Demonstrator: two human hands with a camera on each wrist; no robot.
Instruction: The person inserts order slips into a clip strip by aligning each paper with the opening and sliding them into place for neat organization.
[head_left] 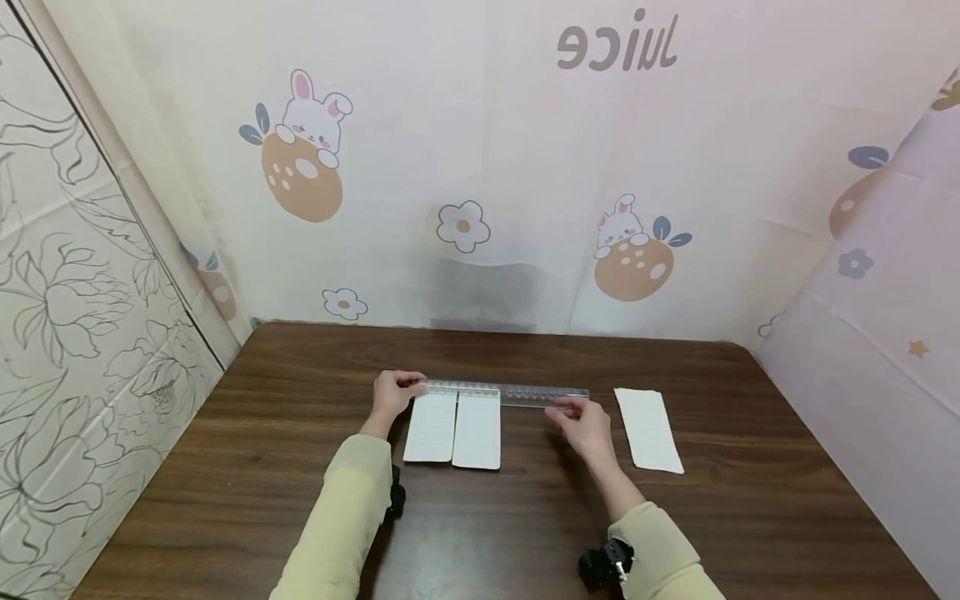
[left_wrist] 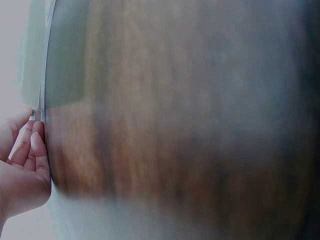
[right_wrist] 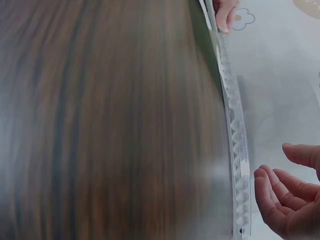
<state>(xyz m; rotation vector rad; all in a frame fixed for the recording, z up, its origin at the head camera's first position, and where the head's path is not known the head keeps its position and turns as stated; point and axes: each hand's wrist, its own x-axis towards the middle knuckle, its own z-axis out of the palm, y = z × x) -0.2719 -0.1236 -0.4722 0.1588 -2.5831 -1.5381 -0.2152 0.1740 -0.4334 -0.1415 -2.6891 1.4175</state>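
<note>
A long clear plastic binding strip with a row of ring-like loops lies across the upper ends of two white lined paper stacks, the left one and the right one, side by side. My left hand pinches the strip's left end between thumb and fingers, as the left wrist view also shows. Near the strip's other end is my right hand, thumb and fingers apart and loosely bent. In the right wrist view, this hand stands beside the strip and holds nothing.
Another white paper stack lies on the brown wooden table, right of my right hand. A printed curtain hangs behind the table's back edge, with cloth or panels at both sides.
</note>
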